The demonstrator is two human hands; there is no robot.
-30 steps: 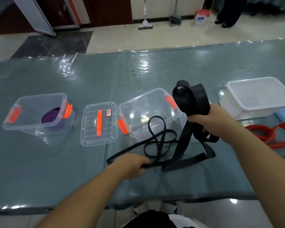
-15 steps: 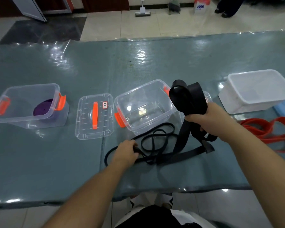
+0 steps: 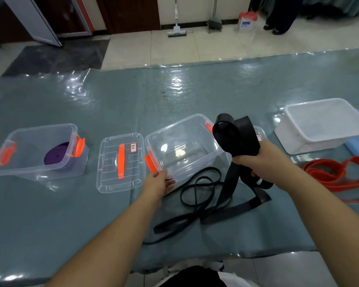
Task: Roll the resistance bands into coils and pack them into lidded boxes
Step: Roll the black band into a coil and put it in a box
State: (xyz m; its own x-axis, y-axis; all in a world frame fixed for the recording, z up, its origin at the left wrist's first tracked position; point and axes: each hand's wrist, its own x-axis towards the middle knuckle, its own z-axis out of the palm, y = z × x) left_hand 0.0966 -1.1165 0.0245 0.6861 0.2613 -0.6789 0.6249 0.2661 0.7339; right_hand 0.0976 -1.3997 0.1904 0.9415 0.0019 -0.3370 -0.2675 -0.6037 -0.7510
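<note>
1. Right hand (image 3: 263,160) grips a bunch of wide black band (image 3: 234,139) raised beside the middle clear box (image 3: 187,146); left hand (image 3: 159,182), fingers relaxed, holds nothing, at that box's near corner.
2. Risk: the band's tail and the thin black band (image 3: 197,183) lie crossed on the table (image 3: 50,214); lifting may drag both.
3. Risk: loose folds may spring open.
4. Writing: lid (image 3: 120,160) label illegible; floor bag (image 3: 247,20) reads "1996".

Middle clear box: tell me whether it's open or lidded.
Open. The middle clear box has no lid on; a clear lid lies flat on the table beside it.
</note>
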